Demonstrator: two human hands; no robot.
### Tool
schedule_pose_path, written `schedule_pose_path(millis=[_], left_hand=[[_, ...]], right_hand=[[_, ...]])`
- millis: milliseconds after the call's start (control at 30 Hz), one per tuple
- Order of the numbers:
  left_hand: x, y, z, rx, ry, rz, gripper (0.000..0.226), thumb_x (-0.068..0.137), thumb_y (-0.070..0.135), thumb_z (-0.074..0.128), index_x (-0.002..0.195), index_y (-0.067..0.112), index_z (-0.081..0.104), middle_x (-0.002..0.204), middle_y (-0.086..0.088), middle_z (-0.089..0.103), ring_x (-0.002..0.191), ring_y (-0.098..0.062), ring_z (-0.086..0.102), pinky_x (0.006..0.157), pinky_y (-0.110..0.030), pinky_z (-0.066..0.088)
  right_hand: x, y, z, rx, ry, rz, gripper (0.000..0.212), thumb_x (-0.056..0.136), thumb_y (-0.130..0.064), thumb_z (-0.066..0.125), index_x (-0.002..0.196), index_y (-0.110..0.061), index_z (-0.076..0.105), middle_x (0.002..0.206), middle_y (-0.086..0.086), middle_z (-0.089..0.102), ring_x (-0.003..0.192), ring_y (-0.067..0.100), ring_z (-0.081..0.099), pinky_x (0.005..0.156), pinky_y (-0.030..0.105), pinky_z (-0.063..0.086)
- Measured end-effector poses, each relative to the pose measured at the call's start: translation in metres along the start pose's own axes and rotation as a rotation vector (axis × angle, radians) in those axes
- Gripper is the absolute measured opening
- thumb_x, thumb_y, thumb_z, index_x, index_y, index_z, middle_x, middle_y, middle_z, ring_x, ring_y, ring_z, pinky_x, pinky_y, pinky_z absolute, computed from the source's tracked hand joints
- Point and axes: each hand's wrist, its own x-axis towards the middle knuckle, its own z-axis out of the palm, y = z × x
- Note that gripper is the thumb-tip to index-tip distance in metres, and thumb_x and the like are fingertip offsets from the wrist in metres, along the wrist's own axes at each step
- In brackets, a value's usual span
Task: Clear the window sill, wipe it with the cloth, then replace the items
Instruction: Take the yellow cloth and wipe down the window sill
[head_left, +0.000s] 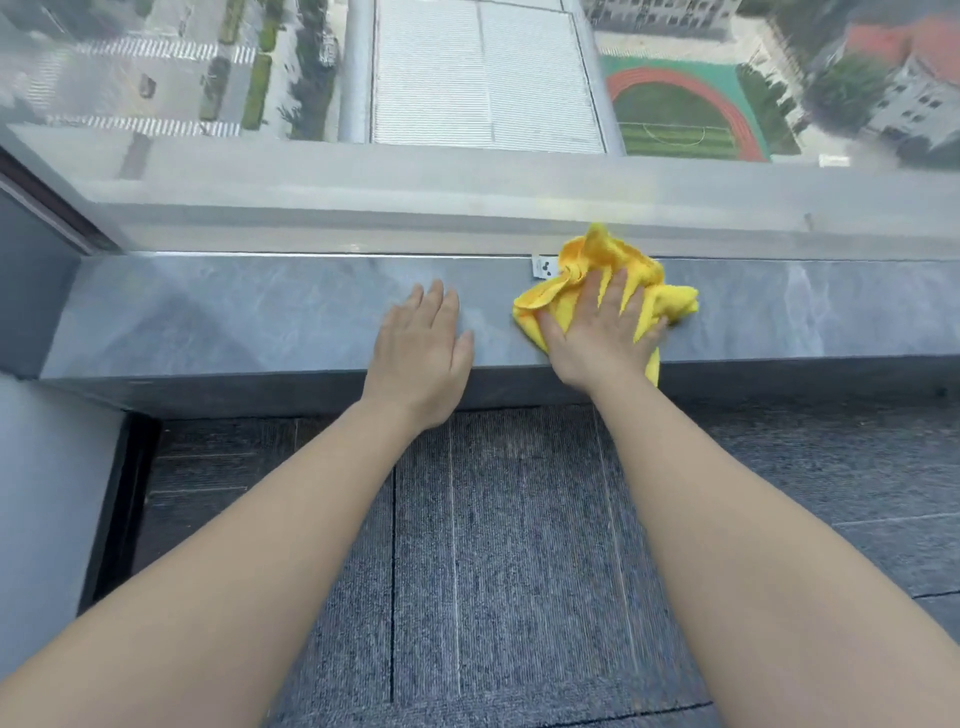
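Observation:
A grey stone window sill (234, 312) runs across the view below a large window. A crumpled yellow cloth (670, 301) lies on the sill right of centre, with a white label (543, 266) at its left edge. My right hand (597, 332) presses flat on the cloth, fingers spread over it. My left hand (421, 353) rests palm down on the bare sill just left of the cloth, fingers together, holding nothing. No other items are on the visible sill.
The window glass (467, 197) stands right behind the sill, with streets and a sports field far below. Grey carpet tiles (519, 545) cover the floor under my arms. A grey wall panel (36, 291) closes the sill's left end.

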Motion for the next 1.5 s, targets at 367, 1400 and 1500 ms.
schedule_pose_path(millis=[367, 1400, 1500], left_hand=[[-0.007, 0.02, 0.019, 0.048, 0.058, -0.144, 0.051, 0.096, 0.023, 0.027, 0.143, 0.005, 0.017, 0.156, -0.014, 0.013, 0.145, -0.027, 0.009, 0.119, -0.039, 0.006], [0.025, 0.154, 0.082, 0.081, 0.039, -0.104, 0.071, 0.079, 0.038, 0.014, 0.143, 0.007, 0.019, 0.156, -0.013, 0.015, 0.145, -0.027, 0.011, 0.118, -0.039, 0.006], [0.036, 0.173, 0.089, 0.125, 0.074, -0.02, 0.07, 0.08, 0.037, 0.017, 0.142, 0.005, 0.02, 0.156, -0.015, 0.013, 0.145, -0.029, 0.011, 0.117, -0.041, 0.006]], right_hand=[[0.009, -0.014, 0.007, -0.087, 0.067, -0.404, 0.067, 0.095, -0.051, 0.019, 0.149, -0.017, -0.003, 0.16, 0.006, -0.011, 0.147, 0.028, -0.012, 0.114, 0.057, -0.008], [0.061, 0.165, -0.03, -0.115, 0.135, -0.416, 0.063, 0.097, -0.044, 0.022, 0.149, -0.016, 0.001, 0.16, 0.008, -0.005, 0.147, 0.03, -0.008, 0.116, 0.054, -0.005], [0.064, 0.202, -0.038, -0.206, 0.105, -0.593, 0.058, 0.098, -0.04, 0.022, 0.149, -0.023, -0.001, 0.161, 0.0, -0.006, 0.148, 0.023, -0.007, 0.118, 0.047, -0.006]])
